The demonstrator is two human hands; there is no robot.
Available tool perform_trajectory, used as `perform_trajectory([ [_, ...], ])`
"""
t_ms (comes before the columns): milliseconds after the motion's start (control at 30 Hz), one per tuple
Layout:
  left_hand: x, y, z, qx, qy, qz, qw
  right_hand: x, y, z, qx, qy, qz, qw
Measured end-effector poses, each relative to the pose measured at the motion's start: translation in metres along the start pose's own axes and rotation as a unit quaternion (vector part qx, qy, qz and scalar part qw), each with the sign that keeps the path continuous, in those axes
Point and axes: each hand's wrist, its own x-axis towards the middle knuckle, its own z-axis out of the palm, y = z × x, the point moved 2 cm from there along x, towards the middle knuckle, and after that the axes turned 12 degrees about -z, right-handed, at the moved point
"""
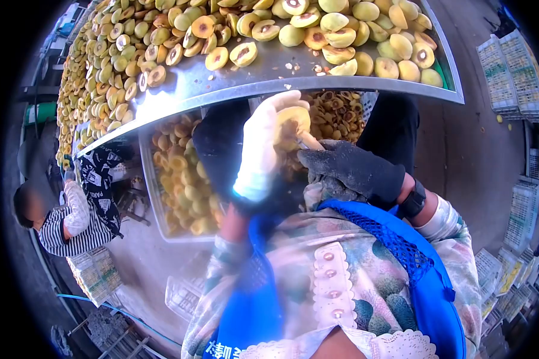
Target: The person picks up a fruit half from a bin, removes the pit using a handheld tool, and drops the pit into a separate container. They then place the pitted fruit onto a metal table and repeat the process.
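My left hand (260, 143), in a white glove, holds up a yellow peach half (292, 127) with its brown pit hollow turned towards my right hand. In a dark, dusty glove, my right hand (356, 170) is closed around a small pitting tool (309, 142). Its short metal end touches or nearly touches the cut face; most of the handle is hidden in the fist. Just beyond both hands runs the rim of a metal table (269, 85), with many whole and halved peaches (244, 55) heaped on it.
Below the table, a white crate (161, 230) of peach halves stands left of my legs. More brownish pieces (335, 113) lie between my knees. A person (81, 209) in a striped top sits at left. Stacked crates (515, 78) stand at right.
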Motion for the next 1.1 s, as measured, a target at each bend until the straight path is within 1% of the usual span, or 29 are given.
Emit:
perform_trajectory([
  [33,-0.004,-0.005,0.002,-0.079,0.016,0.034,0.996,-0.001,0.003,0.001,0.030,0.003,0.022,0.999],
  [67,-0.009,-0.004,-0.002,0.017,-0.020,0.045,0.999,-0.001,0.003,0.008,0.145,0.033,0.092,0.985],
  [100,-0.008,-0.001,-0.002,0.065,-0.020,0.048,0.997,-0.003,0.004,0.014,0.257,0.057,0.163,0.951],
  [133,-0.007,0.002,-0.003,0.114,-0.019,0.051,0.992,-0.004,0.006,0.018,0.325,0.070,0.187,0.924],
  [167,-0.007,0.010,-0.004,0.070,-0.059,-0.027,0.995,-0.007,0.008,0.022,0.390,0.085,0.210,0.892],
  [200,0.002,0.008,-0.013,0.030,-0.137,-0.045,0.989,-0.008,0.010,0.023,0.451,0.100,0.230,0.856],
  [300,0.001,0.018,-0.007,0.033,-0.162,-0.044,0.985,-0.002,-0.009,0.020,0.541,0.029,0.202,0.816],
  [333,0.004,0.017,-0.011,0.061,-0.177,-0.045,0.981,-0.001,-0.009,0.019,0.514,0.038,0.215,0.829],
  [400,0.005,0.009,-0.007,-0.031,-0.140,-0.035,0.989,0.001,-0.007,0.018,0.459,0.061,0.240,0.853],
  [433,0.006,0.001,-0.004,-0.079,-0.122,-0.031,0.989,0.003,0.002,0.018,0.317,0.050,0.113,0.940],
  [467,0.008,-0.004,-0.003,-0.153,-0.150,0.003,0.977,0.008,0.015,0.021,0.160,0.035,-0.020,0.986],
  [533,0.010,0.001,-0.010,-0.211,-0.033,-0.016,0.977,0.008,0.025,0.022,0.081,0.031,-0.016,0.996],
  [567,0.011,0.005,-0.014,-0.239,0.026,-0.025,0.970,0.005,0.022,0.021,0.163,0.043,0.124,0.978],
  [600,0.016,0.006,-0.033,-0.228,0.022,0.023,0.973,0.003,0.020,0.019,0.235,0.052,0.258,0.936],
  [633,0.024,0.005,-0.058,-0.320,0.005,0.033,0.947,0.000,0.026,0.012,0.114,0.035,0.169,0.978],
  [667,0.022,0.010,-0.082,-0.281,0.021,0.050,0.958,-0.009,0.044,0.006,-0.008,0.017,0.074,0.997],
  [700,0.017,0.016,-0.105,-0.240,0.035,0.065,0.968,-0.015,0.064,0.005,-0.016,0.051,0.049,0.997],
  [733,0.006,0.020,-0.123,-0.056,0.141,0.107,0.983,-0.021,0.084,0.003,-0.025,0.085,0.022,0.996],
  [767,-0.006,0.027,-0.140,0.131,0.235,0.150,0.951,-0.027,0.104,0.000,-0.036,0.119,-0.004,0.992],
  [800,-0.020,0.037,-0.161,0.305,0.272,0.227,0.884,-0.034,0.107,-0.007,0.088,0.161,0.165,0.969],
  [833,-0.028,0.045,-0.183,0.464,0.304,0.292,0.779,-0.028,0.080,-0.006,0.204,0.196,0.286,0.915],
  [867,-0.025,0.050,-0.207,0.551,0.408,0.226,0.692,-0.022,0.052,-0.005,0.303,0.256,0.399,0.827],
  [900,-0.023,0.055,-0.224,0.621,0.501,0.151,0.583,-0.022,0.056,-0.006,0.278,0.249,0.379,0.847],
  [933,-0.016,0.064,-0.228,0.661,0.521,0.211,0.497,-0.023,0.065,-0.008,0.251,0.240,0.356,0.867],
  [967,-0.004,0.087,-0.216,0.637,0.481,0.238,0.553,-0.018,0.067,-0.010,0.225,0.232,0.332,0.886],
  [1000,0.014,0.096,-0.214,0.619,0.439,0.249,0.602,-0.015,0.065,-0.012,0.252,0.207,0.370,0.870],
  [1033,0.032,0.104,-0.211,0.599,0.394,0.258,0.648,-0.011,0.060,-0.011,0.261,0.208,0.364,0.870],
  [1100,0.075,0.116,-0.185,0.691,0.321,0.243,0.600,-0.005,0.052,-0.004,0.279,0.213,0.352,0.868],
])
